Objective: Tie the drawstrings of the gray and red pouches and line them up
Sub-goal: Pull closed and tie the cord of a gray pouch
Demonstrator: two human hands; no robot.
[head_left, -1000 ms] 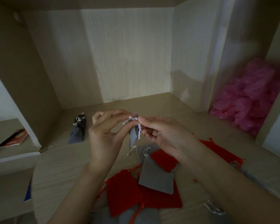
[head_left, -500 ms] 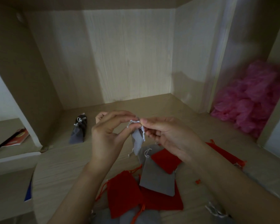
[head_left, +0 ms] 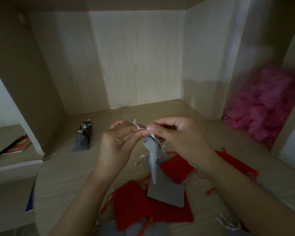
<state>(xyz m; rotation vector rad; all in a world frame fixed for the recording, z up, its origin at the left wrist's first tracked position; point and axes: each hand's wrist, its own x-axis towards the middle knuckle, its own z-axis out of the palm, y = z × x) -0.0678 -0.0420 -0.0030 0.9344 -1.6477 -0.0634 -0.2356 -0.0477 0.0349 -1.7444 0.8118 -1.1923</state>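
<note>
Up above the worktop [head_left: 58, 176], the two hands meet at the neck of a gray pouch [head_left: 152, 160]. The left hand [head_left: 114, 150] has its thumb and forefinger curled in, pinching the white drawstring [head_left: 138, 126], a short end of which sticks up past the fingertips. The right hand [head_left: 177, 138] pinches the same cord from the other side, thumb on top, the remaining fingers folded under. The pouch neck is gathered tight just below the right thumb, and the body hangs narrow and slightly tilted between the two wrists, clear of the surface.

Below the hands lies a loose pile. A flat gray pouch [head_left: 165, 191] sits directly under the hanging one, a red pouch [head_left: 129, 203] lies below the left wrist, and a second red pouch [head_left: 175, 167] lies under the right wrist, overlapping the flat gray one. A third red pouch [head_left: 235, 160] shows beyond the right forearm.

Well off to the left of the left hand, a tied gray pouch [head_left: 83, 137] lies by itself. Far right of the right hand, pink plastic [head_left: 266, 108] fills a neighbouring compartment.
</note>
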